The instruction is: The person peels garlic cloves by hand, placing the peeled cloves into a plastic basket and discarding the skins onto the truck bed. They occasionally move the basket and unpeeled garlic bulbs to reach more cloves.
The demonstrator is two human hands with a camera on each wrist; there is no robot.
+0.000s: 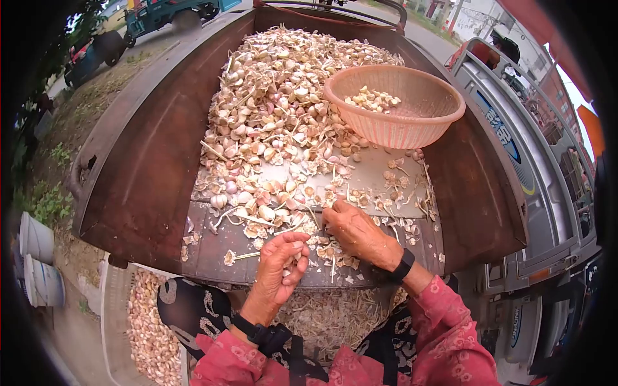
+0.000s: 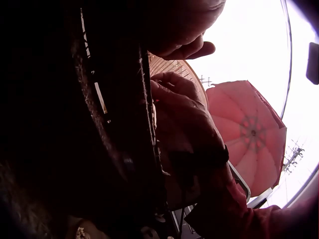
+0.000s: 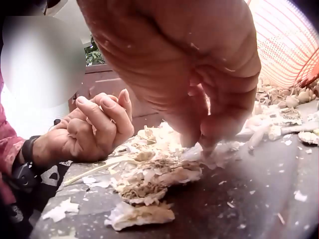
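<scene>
My left hand (image 1: 278,267) is held palm up just above the near edge of the cart bed, fingers curled round pale garlic cloves (image 1: 287,273). To its right, my right hand (image 1: 360,237) reaches down to the bed with its back turned up. In the right wrist view its thumb and fingertips (image 3: 212,130) come together at a whitish, papery piece of garlic skin (image 3: 197,152). Flattened, dry garlic husks (image 3: 149,179) lie beside and below those fingertips. A large heap of garlic (image 1: 270,109), loose cloves mixed with stalks and husks, spreads beyond both hands.
A pink plastic basket (image 1: 412,132) with some peeled cloves stands on the right of the heap. Rusty side walls (image 1: 145,161) bound the bed. A crate (image 1: 116,321) of cloves stands low at left, with white buckets (image 1: 44,283) behind. Husks (image 1: 335,315) lie below the edge.
</scene>
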